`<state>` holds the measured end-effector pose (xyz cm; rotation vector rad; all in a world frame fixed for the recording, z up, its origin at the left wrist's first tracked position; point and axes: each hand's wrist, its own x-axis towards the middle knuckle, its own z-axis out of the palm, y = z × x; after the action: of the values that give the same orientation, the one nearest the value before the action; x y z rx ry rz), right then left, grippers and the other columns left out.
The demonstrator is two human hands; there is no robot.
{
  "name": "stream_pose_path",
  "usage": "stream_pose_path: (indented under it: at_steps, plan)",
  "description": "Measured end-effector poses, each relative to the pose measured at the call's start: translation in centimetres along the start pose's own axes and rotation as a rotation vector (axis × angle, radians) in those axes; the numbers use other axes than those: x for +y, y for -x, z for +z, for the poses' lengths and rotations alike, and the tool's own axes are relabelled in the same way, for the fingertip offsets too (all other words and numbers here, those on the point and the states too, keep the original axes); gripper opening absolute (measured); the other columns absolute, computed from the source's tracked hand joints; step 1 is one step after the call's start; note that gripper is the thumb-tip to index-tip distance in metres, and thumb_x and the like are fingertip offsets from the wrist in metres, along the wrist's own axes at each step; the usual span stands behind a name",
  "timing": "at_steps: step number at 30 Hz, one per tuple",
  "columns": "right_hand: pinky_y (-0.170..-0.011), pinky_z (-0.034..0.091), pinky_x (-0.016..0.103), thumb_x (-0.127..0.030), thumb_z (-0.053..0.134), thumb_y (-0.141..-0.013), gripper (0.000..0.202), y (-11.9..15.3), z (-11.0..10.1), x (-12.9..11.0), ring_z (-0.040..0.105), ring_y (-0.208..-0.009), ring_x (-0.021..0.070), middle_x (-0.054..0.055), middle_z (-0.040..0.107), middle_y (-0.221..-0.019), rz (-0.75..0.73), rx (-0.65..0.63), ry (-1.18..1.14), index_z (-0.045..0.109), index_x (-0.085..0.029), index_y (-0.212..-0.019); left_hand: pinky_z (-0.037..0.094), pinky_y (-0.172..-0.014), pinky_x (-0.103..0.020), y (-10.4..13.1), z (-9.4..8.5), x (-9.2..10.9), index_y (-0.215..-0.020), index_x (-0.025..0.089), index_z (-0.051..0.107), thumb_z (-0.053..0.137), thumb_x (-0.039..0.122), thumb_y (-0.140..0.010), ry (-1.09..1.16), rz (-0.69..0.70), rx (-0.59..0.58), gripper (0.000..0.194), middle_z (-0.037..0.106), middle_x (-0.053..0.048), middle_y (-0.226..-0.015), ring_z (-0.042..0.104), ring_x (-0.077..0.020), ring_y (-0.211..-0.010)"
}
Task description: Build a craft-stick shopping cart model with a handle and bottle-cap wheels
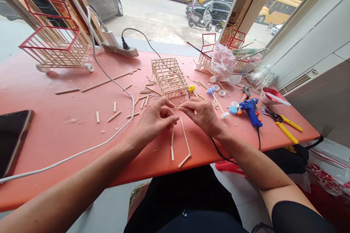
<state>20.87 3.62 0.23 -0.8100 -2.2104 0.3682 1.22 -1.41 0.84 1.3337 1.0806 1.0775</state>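
My left hand is closed, thumb and fingers pinching a thin wooden stick whose lower part, slightly bent, hangs or lies below the fingers. Fingertips of my right hand pinch a short wooden stick that meets the left hand's stick near its top. Whether the two are joined is too small to tell. Just right of the held stick, an angled wooden piece made of two sticks lies on the table. Beyond both hands stands a small slatted wooden basket frame, with cut sticks scattered beside it.
On the orange table lie a phone, a white cable, a blue glue gun, yellow-handled pliers and several bottle caps. A red-rimmed model cart stands far left. A power strip sits by the window.
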Motion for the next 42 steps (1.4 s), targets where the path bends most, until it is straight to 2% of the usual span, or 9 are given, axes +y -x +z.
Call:
stream_pose_path:
  at_steps: [34,42]
  plan:
    - [-0.070,0.045,0.024,-0.025,0.067,-0.100,0.016,0.18,0.10,0.10,0.061,-0.074,0.0124,0.002,0.068,-0.081,0.051,-0.035,0.001,0.081,-0.019,-0.095,0.046,-0.053,-0.025,0.20,0.06,0.19,-0.094,0.023,0.048,0.075,0.027,-0.076,-0.001,0.023,-0.010,0.033,0.066,0.007,-0.057,0.060,-0.0139,-0.050]
    - [-0.068,0.044,0.023,-0.023,0.068,-0.099,0.015,0.12,0.06,0.04,0.059,-0.071,0.0117,0.001,0.065,-0.077,0.025,-0.018,0.007,0.081,-0.018,-0.093,0.046,-0.053,-0.025,0.17,0.12,0.31,-0.094,0.023,0.049,0.075,0.027,-0.076,-0.003,0.017,-0.010,0.032,0.066,0.007,-0.057,0.060,-0.0144,-0.050]
